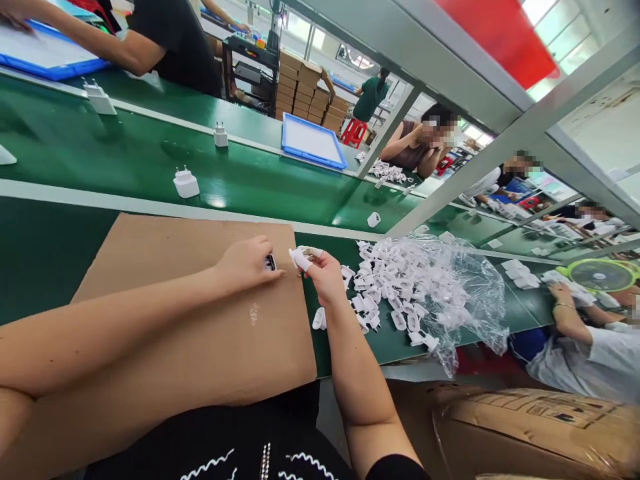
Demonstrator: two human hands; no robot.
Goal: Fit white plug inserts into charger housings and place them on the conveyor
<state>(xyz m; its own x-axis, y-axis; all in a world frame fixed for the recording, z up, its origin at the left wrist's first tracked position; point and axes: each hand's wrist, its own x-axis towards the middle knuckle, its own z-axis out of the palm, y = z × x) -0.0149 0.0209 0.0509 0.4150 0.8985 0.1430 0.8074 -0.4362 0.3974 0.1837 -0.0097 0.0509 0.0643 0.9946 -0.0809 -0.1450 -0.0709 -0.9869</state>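
Over the brown cardboard sheet [200, 333], my left hand [245, 263] has its fingers wrapped round a small charger housing [270, 263] whose dark open side shows. My right hand [325, 270], at the sheet's right edge, pinches a small white plastic piece [299, 258] between thumb and forefinger. The two hands are apart, with a narrow gap between them. A large pile of white plastic parts [400, 273] lies right of my right hand, partly on and under a clear plastic bag [480, 300]. One loose white part [319, 319] rests just below my right wrist.
Beyond the sheet runs a green conveyor belt [260, 180] bearing white plug chargers [186, 183]. A blue-rimmed tray [313, 140] stands across it. Metal frame bars slant overhead at right. Other people sit along the line. A cardboard box [525, 427] is at lower right.
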